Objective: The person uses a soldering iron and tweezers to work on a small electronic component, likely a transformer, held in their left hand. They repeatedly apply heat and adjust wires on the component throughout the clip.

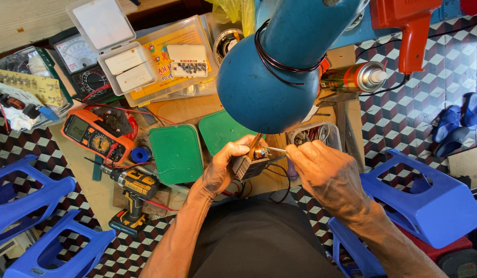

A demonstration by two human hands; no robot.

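A small dark boxy part (247,163) with a brass-coloured fitting on top is held up in the left hand (224,167), just under the rim of the big blue lamp shade (272,77), above the near edge of the desk (97,193). The left fingers are wrapped closed around the part's body, thumb pressed near the top. A thin metal tool (276,150) is pinched in the right hand (328,172), its fingers drawn tight together, and the tip is laid against the brass fitting; what kind of tool it is cannot be told. By the look of it, fine work on the fitting's contact point is under way, with the part steadied for it. A steady tip and a firm hold on the part would be called for by the next move, since the contact point is small and half hidden by the fingers. To the left, two green lids (177,153), a yellow cordless drill (131,188) and an orange multimeter (97,135) are spread across the desk, and a spray can (354,77) is seen lying behind the lamp.
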